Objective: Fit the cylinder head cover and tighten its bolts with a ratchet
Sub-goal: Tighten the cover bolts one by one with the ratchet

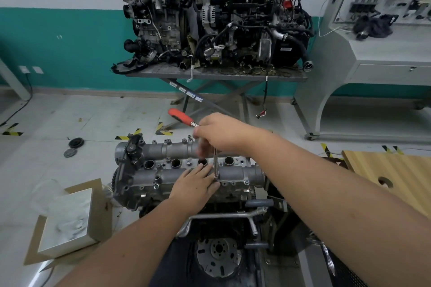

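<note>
The grey aluminium cylinder head cover (163,176) sits on top of the engine in front of me, with several round plug holes along its middle and bolts around its rim. My right hand (221,134) grips the head of a ratchet (180,117) with a red handle that points up and to the left. A long chrome extension (215,163) drops from that hand down onto a bolt at the cover's near edge. My left hand (196,184) rests flat on the cover, its fingertips beside the foot of the extension.
A flywheel (218,255) and metal pipes (224,215) sit on the engine's near side. A white box on cardboard (67,219) stands at the left, a wooden board (391,177) at the right. Two other engines rest on a stand (217,74) behind. Round parts (75,143) lie on the floor.
</note>
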### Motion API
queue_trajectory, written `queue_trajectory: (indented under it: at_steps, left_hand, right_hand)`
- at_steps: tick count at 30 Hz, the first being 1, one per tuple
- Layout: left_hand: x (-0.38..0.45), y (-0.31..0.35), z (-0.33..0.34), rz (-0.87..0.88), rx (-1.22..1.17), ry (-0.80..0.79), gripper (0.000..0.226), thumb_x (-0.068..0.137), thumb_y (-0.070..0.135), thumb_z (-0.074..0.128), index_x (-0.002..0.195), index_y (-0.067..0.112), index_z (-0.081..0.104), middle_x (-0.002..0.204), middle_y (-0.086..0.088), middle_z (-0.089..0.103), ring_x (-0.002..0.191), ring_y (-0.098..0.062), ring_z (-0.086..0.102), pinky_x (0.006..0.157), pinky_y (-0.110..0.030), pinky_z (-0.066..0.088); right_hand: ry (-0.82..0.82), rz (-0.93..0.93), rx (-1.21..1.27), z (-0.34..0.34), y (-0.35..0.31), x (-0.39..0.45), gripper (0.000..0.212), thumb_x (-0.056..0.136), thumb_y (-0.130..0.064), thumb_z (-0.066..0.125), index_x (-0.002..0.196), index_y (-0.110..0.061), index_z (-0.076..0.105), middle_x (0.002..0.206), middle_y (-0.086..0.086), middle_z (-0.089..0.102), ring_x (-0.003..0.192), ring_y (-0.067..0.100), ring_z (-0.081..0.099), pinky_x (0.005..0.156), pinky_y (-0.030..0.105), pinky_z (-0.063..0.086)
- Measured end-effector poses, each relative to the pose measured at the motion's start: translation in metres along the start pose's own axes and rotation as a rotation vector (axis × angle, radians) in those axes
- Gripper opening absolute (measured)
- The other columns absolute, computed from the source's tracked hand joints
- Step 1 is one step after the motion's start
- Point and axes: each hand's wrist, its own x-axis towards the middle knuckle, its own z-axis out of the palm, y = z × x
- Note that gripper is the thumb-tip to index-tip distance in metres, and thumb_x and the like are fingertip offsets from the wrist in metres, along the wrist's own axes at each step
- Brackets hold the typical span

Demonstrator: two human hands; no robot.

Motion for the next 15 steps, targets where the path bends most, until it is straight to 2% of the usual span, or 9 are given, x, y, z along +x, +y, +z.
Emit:
queue_trajectory:
  at_steps: [1,2,4,5,7,9,11,13,15]
  left_hand:
    - [-0.001,-0.001,0.000,0.007,0.029,-0.010,0.050,0.106,0.051,0.020,0.153,0.037,0.031,0.167,0.009,0.009,0.154,-0.016,0.003,0.122,-0.040,0.013]
    - [-0.002,-0.001,0.000,0.018,0.057,-0.015,0.051,0.107,0.050,0.019,0.155,0.036,0.027,0.168,0.007,0.008,0.155,-0.017,0.003,0.122,-0.041,0.013]
    - [-0.004,-0.001,-0.002,0.036,0.076,-0.010,0.051,0.107,0.049,0.020,0.155,0.034,0.026,0.167,0.007,0.009,0.155,-0.018,0.003,0.123,-0.042,0.016]
    - [-0.004,0.000,-0.004,0.029,0.046,0.001,0.050,0.107,0.049,0.021,0.154,0.034,0.030,0.167,0.009,0.010,0.154,-0.016,0.004,0.122,-0.042,0.016]
    - [-0.004,0.003,-0.007,0.002,-0.025,0.008,0.048,0.107,0.049,0.022,0.150,0.036,0.039,0.166,0.014,0.013,0.153,-0.012,0.007,0.122,-0.041,0.017]
    - [-0.004,0.006,-0.010,-0.011,-0.035,0.000,0.046,0.107,0.050,0.023,0.145,0.037,0.046,0.163,0.016,0.021,0.151,-0.010,0.015,0.120,-0.040,0.021]
    - [-0.004,0.007,-0.014,-0.024,-0.039,0.021,0.043,0.107,0.048,0.027,0.138,0.034,0.054,0.157,0.013,0.036,0.147,-0.012,0.026,0.116,-0.039,0.026]
    - [-0.005,0.009,-0.015,-0.037,-0.102,0.069,0.041,0.106,0.043,0.036,0.139,0.027,0.054,0.152,0.008,0.044,0.143,-0.017,0.036,0.115,-0.040,0.029]
    - [-0.005,0.010,-0.014,-0.039,-0.189,0.139,0.049,0.104,0.038,0.046,0.150,0.020,0.041,0.155,0.003,0.041,0.144,-0.019,0.035,0.118,-0.039,0.028]
  right_hand:
    - [-0.036,0.043,0.319,0.006,0.003,-0.002,0.022,0.101,-0.016,0.048,0.090,0.001,0.058,0.084,0.018,0.071,0.080,0.028,0.071,0.081,0.041,0.059]
    - [-0.047,0.065,0.632,0.012,0.006,-0.003,0.016,0.100,-0.012,0.050,0.090,-0.001,0.055,0.081,0.017,0.069,0.082,0.032,0.071,0.082,0.043,0.061]
    - [0.028,0.052,1.102,0.025,0.014,-0.002,0.013,0.099,-0.007,0.052,0.086,-0.006,0.053,0.070,0.007,0.066,0.078,0.026,0.068,0.061,0.032,0.060]
    - [0.101,0.036,1.256,0.030,0.019,-0.001,0.017,0.098,-0.006,0.054,0.082,-0.009,0.053,0.069,0.006,0.066,0.078,0.022,0.067,0.054,0.027,0.055]
    - [0.237,-0.026,1.394,0.036,0.028,0.002,0.021,0.098,-0.010,0.056,0.079,-0.016,0.050,0.078,0.008,0.070,0.080,0.021,0.067,0.056,0.025,0.051]
    - [0.373,-0.143,1.153,0.041,0.037,0.003,0.016,0.100,-0.020,0.055,0.085,-0.024,0.061,0.097,0.003,0.073,0.092,0.021,0.068,0.069,0.025,0.052]
    - [0.464,-0.324,0.653,0.047,0.045,0.002,0.020,0.102,-0.029,0.052,0.108,-0.035,0.070,0.123,-0.012,0.068,0.116,0.008,0.062,0.089,0.022,0.052]
    - [0.544,-0.528,0.149,0.050,0.051,0.006,0.028,0.099,-0.025,0.058,0.125,-0.024,0.068,0.141,-0.009,0.057,0.133,0.014,0.051,0.107,0.034,0.045]
    - [0.650,-0.733,-0.317,0.052,0.052,0.009,0.025,0.091,-0.010,0.070,0.115,-0.010,0.073,0.138,0.005,0.060,0.130,0.029,0.054,0.104,0.048,0.044]
